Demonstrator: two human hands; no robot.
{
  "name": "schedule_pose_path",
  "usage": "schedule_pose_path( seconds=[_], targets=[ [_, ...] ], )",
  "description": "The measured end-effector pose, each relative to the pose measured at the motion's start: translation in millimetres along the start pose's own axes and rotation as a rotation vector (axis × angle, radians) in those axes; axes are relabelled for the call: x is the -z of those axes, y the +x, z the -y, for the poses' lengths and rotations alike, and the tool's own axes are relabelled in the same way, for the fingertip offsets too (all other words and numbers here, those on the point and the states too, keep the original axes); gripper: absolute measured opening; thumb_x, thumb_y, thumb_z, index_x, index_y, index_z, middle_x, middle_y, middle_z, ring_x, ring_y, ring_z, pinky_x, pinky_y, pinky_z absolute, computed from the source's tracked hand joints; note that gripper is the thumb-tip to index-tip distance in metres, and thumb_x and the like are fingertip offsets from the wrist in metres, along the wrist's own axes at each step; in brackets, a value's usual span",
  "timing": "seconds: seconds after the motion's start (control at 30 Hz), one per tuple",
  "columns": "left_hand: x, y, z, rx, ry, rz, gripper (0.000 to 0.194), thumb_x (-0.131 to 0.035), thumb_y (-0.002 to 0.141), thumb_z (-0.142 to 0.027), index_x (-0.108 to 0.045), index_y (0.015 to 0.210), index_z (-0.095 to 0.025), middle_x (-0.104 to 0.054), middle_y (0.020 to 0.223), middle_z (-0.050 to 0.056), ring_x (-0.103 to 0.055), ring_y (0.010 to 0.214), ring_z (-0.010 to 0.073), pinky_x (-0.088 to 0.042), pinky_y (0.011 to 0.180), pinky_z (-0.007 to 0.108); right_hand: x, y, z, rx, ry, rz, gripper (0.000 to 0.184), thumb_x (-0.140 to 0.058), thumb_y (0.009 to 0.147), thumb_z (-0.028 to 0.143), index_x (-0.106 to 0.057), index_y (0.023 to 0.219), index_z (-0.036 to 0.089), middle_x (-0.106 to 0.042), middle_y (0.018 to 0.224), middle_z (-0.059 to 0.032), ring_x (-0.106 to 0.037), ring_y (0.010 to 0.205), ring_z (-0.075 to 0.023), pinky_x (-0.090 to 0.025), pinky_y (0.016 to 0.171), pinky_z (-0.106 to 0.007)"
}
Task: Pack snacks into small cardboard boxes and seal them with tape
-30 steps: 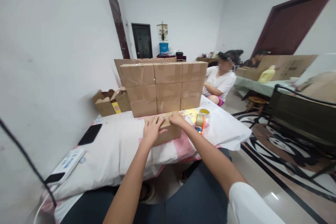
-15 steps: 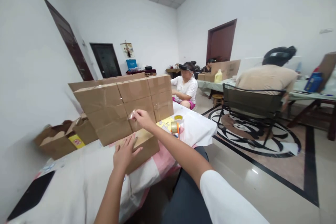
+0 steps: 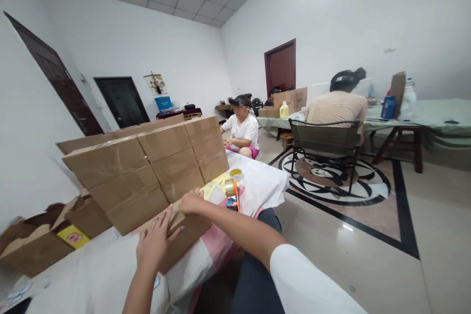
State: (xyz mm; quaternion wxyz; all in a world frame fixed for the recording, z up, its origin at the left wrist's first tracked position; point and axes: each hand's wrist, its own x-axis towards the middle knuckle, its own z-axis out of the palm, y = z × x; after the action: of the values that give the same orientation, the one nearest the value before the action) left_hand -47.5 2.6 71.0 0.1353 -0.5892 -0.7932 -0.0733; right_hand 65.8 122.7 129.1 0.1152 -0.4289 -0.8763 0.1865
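Small carton (image 3: 187, 248): lies on the cloth-covered tabletop (image 3: 106, 279) close to the near edge, long side roughly along it, in front of the carton stack (image 3: 176, 157); touching the stack or just apart, cannot tell.
Left hand (image 3: 154, 240): laid over the left part of the carton's top, fingers spread and nearly straight, thumb toward the front upper edge; pinching nothing visible.
Right hand (image 3: 192, 202): curled on the right part of the same top, fingers drawn in; fingertips partly hidden, so cannot tell whether pinching anything.
Stack footing: set back from the near edge, toward the far one; faces shiny with tape in places.
Right corner: holds a tape dispenser (image 3: 235, 201) with orange frame, a loose tape roll (image 3: 235, 173) just beyond, yellow paper (image 3: 213, 187) littered with pale scraps.
Left end: open cartons (image 3: 37, 250) near the far edge; resting on tabletop or not, cannot tell.
Skid risk: could slide over the near edge, from hard one-sided pressing on loose, wrinkled cloth.
Stack risk: could shift or lean, from shoving the small carton backward.
Dispenser risk: could get knocked toward the right corner, from a sideways swing of the right forearm (image 3: 235, 225).
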Motion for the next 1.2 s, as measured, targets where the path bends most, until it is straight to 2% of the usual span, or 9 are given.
schedule_pose_path(
  seconds=[0.1,0.23,0.4,0.6,0.87,1.0,1.07,1.1,1.2],
  targets=[
    [-5.0,2.9,2.6,-0.01,0.056,0.042,0.065,-0.037,0.097,-0.054,-0.028,0.157,-0.03,-0.039,0.161,0.008,-0.035,0.149,0.0296,-0.032,0.112,0.054,-0.8,-1.0,1.6,-0.018,-0.023,-0.005,0.05,-0.059,0.086,0.044,-0.072,0.119,0.008,-0.06,0.134,-0.0244,-0.049,0.125,-0.0368,-0.038,0.098,-0.047],
    [-7.7,5.4,3.8,-0.016,0.097,0.062,0.06,-0.04,0.097,-0.055,-0.038,0.153,-0.032,-0.037,0.162,0.007,-0.033,0.149,0.0278,-0.032,0.113,0.054,-4.7,-2.7,-0.5,-0.01,-0.042,-0.023,0.057,-0.06,0.085,0.051,-0.07,0.123,0.009,-0.057,0.138,-0.0228,-0.046,0.127,-0.036,-0.038,0.1,-0.044],
    [-4.0,5.0,1.7,-0.002,0.11,0.08,0.059,-0.042,0.097,-0.056,-0.04,0.151,-0.035,-0.038,0.162,0.008,-0.036,0.148,0.0266,-0.033,0.112,0.051,-9.1,-5.9,-2.7,0.005,-0.063,-0.062,0.055,-0.06,0.086,0.051,-0.072,0.12,0.01,-0.06,0.132,-0.0221,-0.048,0.122,-0.0358,-0.038,0.1,-0.045],
    [-4.5,5.5,2.0,-0.015,0.095,0.068,0.059,-0.043,0.096,-0.058,-0.043,0.15,-0.034,-0.04,0.161,0.009,-0.036,0.148,0.027,-0.033,0.113,0.053,-15.0,-10.3,-1.2,0.02,-0.092,-0.128,0.049,-0.058,0.089,0.049,-0.074,0.114,0.01,-0.059,0.129,-0.0219,-0.047,0.118,-0.0352,-0.038,0.099,-0.046],
    [-3.2,8.5,5.0,-0.014,0.059,0.076,0.059,-0.041,0.096,-0.056,-0.043,0.15,-0.033,-0.041,0.16,0.011,-0.048,0.138,0.033,-0.034,0.112,0.057,-19.0,-18.8,-8.8,-0.013,-0.068,-0.266,0.045,-0.063,0.087,0.044,-0.07,0.112,0.008,-0.059,0.125,-0.022,-0.047,0.119,-0.035,-0.039,0.1,-0.049],
    [7.8,17.3,-14.5,0.022,0.025,0.115,0.065,-0.046,0.092,-0.061,-0.044,0.15,-0.033,-0.05,0.152,0.017,-0.048,0.136,0.0423,-0.033,0.105,0.072,-20.2,-31.7,-17.3,-0.118,0.112,-0.313,0.059,-0.065,0.085,0.047,-0.056,0.13,0.01,-0.054,0.134,-0.022,-0.053,0.122,-0.0383,-0.044,0.1,-0.053],
    [9.0,19.6,-28.0,0.032,0.058,0.11,0.059,-0.045,0.093,-0.055,-0.048,0.148,-0.033,-0.045,0.156,0.017,-0.041,0.141,0.0465,-0.03,0.102,0.079,-20.6,-36.3,-23.0,-0.153,0.222,-0.276,0.061,-0.063,0.086,0.046,-0.05,0.134,0.012,-0.055,0.134,-0.0227,-0.059,0.118,-0.0377,-0.049,0.095,-0.052],
    [7.2,19.5,-33.1,0.011,0.079,0.091,0.055,-0.043,0.095,-0.049,-0.049,0.147,-0.031,-0.041,0.159,0.015,-0.036,0.145,0.0458,-0.028,0.103,0.08,-21.1,-37.4,-26.1,-0.15,0.258,-0.255,0.06,-0.062,0.087,0.044,-0.048,0.136,0.012,-0.055,0.134,-0.0233,-0.062,0.116,-0.0369,-0.051,0.093,-0.05],
    [-7.8,15.3,-35.9,-0.117,0.073,-0.014,0.053,-0.038,0.097,-0.03,-0.046,0.149,-0.023,-0.038,0.161,0.01,-0.031,0.15,0.0343,-0.028,0.113,0.071,-24.9,-36.2,-34.4,-0.117,0.298,-0.225,0.06,-0.058,0.089,0.041,-0.044,0.14,0.012,-0.059,0.13,-0.0245,-0.065,0.115,-0.0365,-0.053,0.093,-0.049]
  ],
)
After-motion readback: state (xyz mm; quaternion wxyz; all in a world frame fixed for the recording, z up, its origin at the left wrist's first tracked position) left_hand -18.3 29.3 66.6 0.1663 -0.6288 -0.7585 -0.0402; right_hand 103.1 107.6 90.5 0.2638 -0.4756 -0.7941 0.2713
